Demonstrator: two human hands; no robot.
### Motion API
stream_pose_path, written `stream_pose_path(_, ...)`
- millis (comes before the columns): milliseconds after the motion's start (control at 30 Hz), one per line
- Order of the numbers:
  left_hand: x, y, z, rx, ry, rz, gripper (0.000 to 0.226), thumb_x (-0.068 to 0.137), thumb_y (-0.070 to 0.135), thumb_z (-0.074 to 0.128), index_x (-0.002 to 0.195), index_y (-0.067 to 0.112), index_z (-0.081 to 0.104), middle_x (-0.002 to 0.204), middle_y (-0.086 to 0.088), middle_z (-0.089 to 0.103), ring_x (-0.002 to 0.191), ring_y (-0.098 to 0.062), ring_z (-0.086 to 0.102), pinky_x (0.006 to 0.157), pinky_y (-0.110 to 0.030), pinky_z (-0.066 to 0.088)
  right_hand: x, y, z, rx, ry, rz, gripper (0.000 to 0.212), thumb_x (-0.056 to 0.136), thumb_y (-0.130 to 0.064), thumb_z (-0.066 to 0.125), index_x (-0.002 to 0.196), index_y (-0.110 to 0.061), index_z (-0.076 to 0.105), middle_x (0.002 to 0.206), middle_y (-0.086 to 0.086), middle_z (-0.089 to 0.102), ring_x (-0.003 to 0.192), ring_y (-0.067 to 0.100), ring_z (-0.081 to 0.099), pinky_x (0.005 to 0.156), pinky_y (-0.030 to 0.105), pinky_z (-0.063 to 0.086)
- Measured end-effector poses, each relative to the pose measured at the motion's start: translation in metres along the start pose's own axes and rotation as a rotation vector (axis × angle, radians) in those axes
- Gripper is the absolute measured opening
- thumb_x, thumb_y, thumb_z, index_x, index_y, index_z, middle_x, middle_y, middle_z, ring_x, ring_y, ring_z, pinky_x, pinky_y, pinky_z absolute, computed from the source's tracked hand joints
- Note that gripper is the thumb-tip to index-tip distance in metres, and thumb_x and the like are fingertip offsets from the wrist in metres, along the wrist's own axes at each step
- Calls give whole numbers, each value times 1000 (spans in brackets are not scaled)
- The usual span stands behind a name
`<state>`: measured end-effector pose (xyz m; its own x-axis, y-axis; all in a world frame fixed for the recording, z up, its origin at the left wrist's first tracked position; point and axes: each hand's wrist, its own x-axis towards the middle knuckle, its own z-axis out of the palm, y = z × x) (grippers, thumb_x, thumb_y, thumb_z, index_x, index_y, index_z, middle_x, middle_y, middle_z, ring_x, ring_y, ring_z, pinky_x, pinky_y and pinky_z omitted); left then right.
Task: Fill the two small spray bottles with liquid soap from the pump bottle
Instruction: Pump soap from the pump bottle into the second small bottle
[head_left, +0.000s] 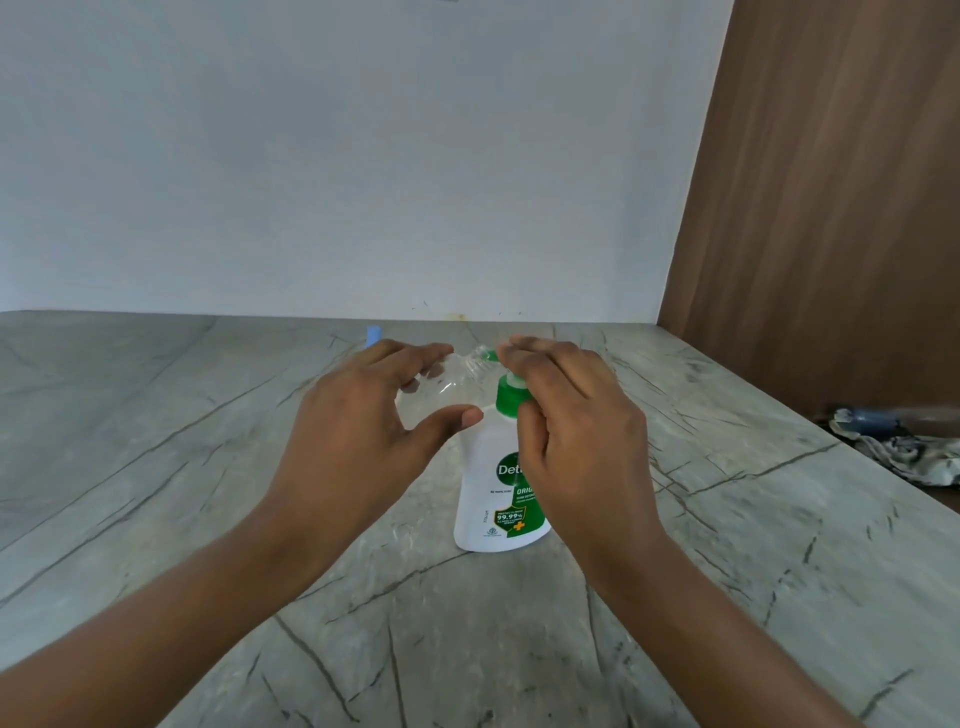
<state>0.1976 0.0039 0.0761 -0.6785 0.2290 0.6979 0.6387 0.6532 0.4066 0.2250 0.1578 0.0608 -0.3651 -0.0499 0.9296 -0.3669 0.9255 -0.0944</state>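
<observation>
Both hands work mid-desk: left hand (358, 415) clamped on the tilted vial (447, 384), right hand (566, 415) pressing the pump (506, 387). Keep neck under nozzle, press slowly.

Both forearms reach forward, wrists nearly straight. The left hand (358, 421) is curled, thumb opposing the fingers. The right hand (571, 415) seems to press down, palm lowered.

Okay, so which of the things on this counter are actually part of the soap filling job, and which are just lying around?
Part of the job:
- clear small bottle, held tilted in the left hand
- pump bottle, with the right hand on its green pump
- possibly the blue piece behind the left hand, mostly hidden

Lying about:
- crumpled cloth at the counter's right edge
</observation>
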Motion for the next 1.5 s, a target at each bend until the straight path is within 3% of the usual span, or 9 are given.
stream_pose_path(200, -4, -3, 3, 27, -14, 23, 58, 69, 59, 55, 116, 25, 64, 94, 18, 59, 77, -2, 56, 63, -12, 36, -1, 0, 2, -15, 11, -19, 37, 81, -11, 39, 99, -4, 70, 95, 8, 70, 84, 22, 67, 65, 24, 53)
stream_pose_path(400, -2, -5, 5, 22, -3, 22, 60, 69, 61, 52, 115, 23, 64, 96, 16, 60, 78, -5, 58, 63, -14, 39, 5, 0, 3, -84, -30, -23, 26, 72, -4, 57, 94, -7, 71, 89, 5, 70, 76, 20, 67, 55, 24, 51)
stream_pose_path(533, 2, -1, 4, -12, 30, 23, 58, 70, 58, 56, 116, 24, 63, 98, 14, 61, 82, -6, 59, 66, -24, 47, 15, 0, -1, -93, -49, -2, 26, 73, -4, 57, 95, -7, 70, 88, 5, 69, 72, 20, 65, 51, 27, 51)
stream_pose_path(667, 2, 3, 5, -25, 43, 19, 55, 74, 57, 63, 118, 25, 61, 98, 16, 59, 83, -6, 59, 72, -37, 54, 10, -2, -3, -142, -61, -15, 31, 75, -9, 54, 102, -8, 69, 98, 5, 69, 83, 18, 67, 56, 22, 51)
stream_pose_path(833, 2, 5, 3, -2, 39, 26, 54, 74, 51, 63, 120, 23, 61, 98, 17, 56, 84, -6, 58, 73, -32, 52, 9, -4, -6, -196, -95, -34, 33, 73, -10, 57, 104, -7, 68, 101, 5, 69, 89, 18, 66, 56, 20, 50)
stream_pose_path(933, 1, 5, 3, 17, 36, 22, 52, 76, 49, 63, 120, 22, 60, 99, 15, 57, 84, -6, 57, 72, -29, 49, 11, -2, -3, -216, -107, -74, 33, 79, -12, 45, 104, -7, 67, 99, 6, 67, 89, 18, 64, 57, 20, 49)
stream_pose_path(1033, 0, 5, 3, 20, 32, 12, 50, 77, 47, 63, 121, 22, 60, 104, 9, 62, 86, -9, 58, 76, -33, 51, 8, 2, 1, -210, -73, -115, 37, 81, -16, 40, 107, -5, 65, 102, 8, 65, 96, 19, 57, 63, 18, 48)
stream_pose_path(1233, -1, 4, 4, 30, 26, 35, 53, 78, 51, 55, 121, 21, 58, 104, 8, 61, 88, -10, 59, 75, -32, 50, -1, 5, 9, -134, -23, -176, 40, 90, -21, 46, 114, 7, 60, 110, 21, 62, 110, 25, 44, 97, 30, 36)
stream_pose_path(1500, -7, -1, 8, 78, 5, 60, 51, 82, 56, 56, 118, 21, 60, 98, 10, 60, 81, -7, 54, 67, -10, 34, -12, 3, 10, -35, -77, -118, 74, 99, -50, 16, 117, 7, 59, 115, 20, 60, 116, 28, 46, 100, 31, 36)
